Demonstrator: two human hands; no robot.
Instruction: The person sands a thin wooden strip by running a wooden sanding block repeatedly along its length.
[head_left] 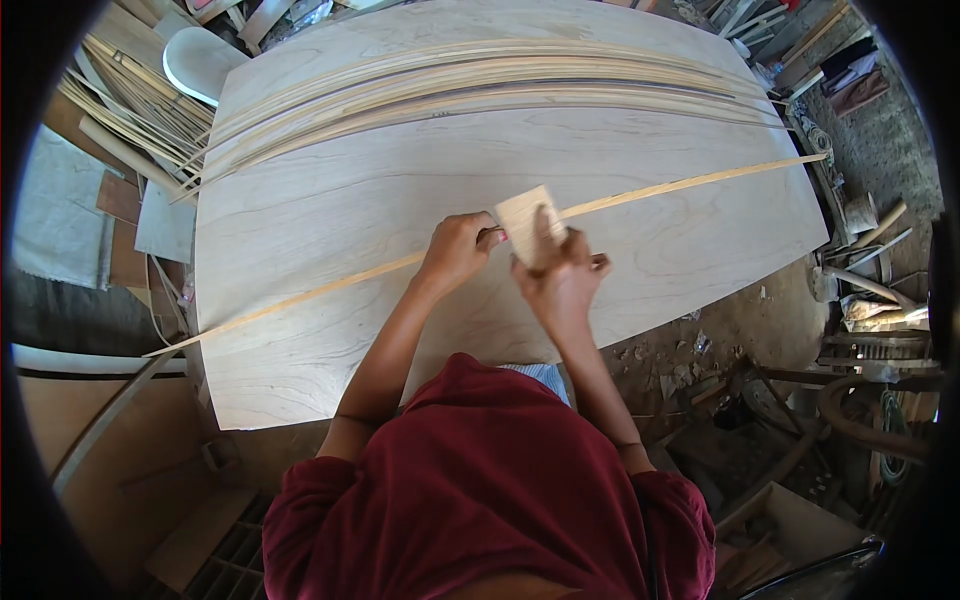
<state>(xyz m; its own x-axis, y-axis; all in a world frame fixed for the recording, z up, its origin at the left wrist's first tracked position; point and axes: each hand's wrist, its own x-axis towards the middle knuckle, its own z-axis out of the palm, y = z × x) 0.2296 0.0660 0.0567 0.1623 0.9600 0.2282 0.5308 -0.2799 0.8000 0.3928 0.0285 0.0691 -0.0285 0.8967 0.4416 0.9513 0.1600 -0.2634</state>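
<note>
A long thin wooden strip [690, 182] lies slantwise across a large pale plywood sheet [330, 210], its ends reaching the sheet's left and right edges. My left hand [460, 252] is closed around the strip near its middle, fingers curled and thumb toward the right hand. Just to the right, my right hand [562, 280] grips a small flat beige rectangular piece [522, 215] over the strip. That hand is slightly blurred, and the piece hides part of the strip. Whether the piece is wood or sandpaper I cannot tell. A small pinkish-red spot shows by my left fingertips.
Several thin wooden strips [480, 90] lie together along the far side of the plywood. More strips [140, 100] are bundled at the left, beside a white rounded chair back [200, 62]. Scrap wood and a coil of green cord [893, 435] are at the right.
</note>
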